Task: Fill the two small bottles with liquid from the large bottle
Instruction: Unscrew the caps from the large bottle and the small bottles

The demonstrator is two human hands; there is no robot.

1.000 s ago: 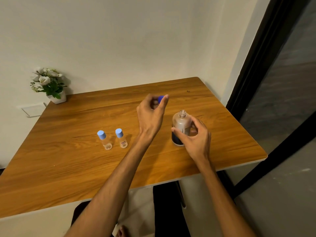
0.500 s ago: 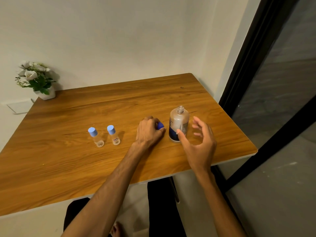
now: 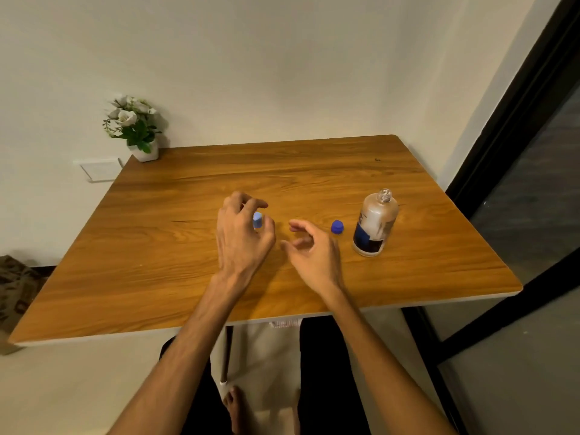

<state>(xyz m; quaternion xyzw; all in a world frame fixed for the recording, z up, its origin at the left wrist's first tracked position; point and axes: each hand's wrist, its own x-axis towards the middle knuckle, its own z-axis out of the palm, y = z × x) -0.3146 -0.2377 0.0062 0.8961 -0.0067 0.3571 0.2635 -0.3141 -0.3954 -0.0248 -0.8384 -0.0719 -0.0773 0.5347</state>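
Note:
The large bottle (image 3: pixel 375 224) stands uncapped on the right of the wooden table (image 3: pixel 175 246), with dark liquid low inside. Its dark blue cap (image 3: pixel 337 227) lies on the table just left of it. My left hand (image 3: pixel 241 237) is at mid-table with its fingers curled around the light blue cap of a small bottle (image 3: pixel 257 220). The bottle's body and the second small bottle are hidden behind that hand. My right hand (image 3: pixel 314 249) hovers between the left hand and the dark blue cap, fingers apart and holding nothing.
A small white pot of white flowers (image 3: pixel 138 133) sits at the table's far left corner against the wall. A dark-framed glass door (image 3: pixel 518 183) runs along the right side. The table's front edge is close to my body.
My left hand left the dark blue cap on the table and moved left onto a small bottle. My right hand drew away from the large bottle toward the middle.

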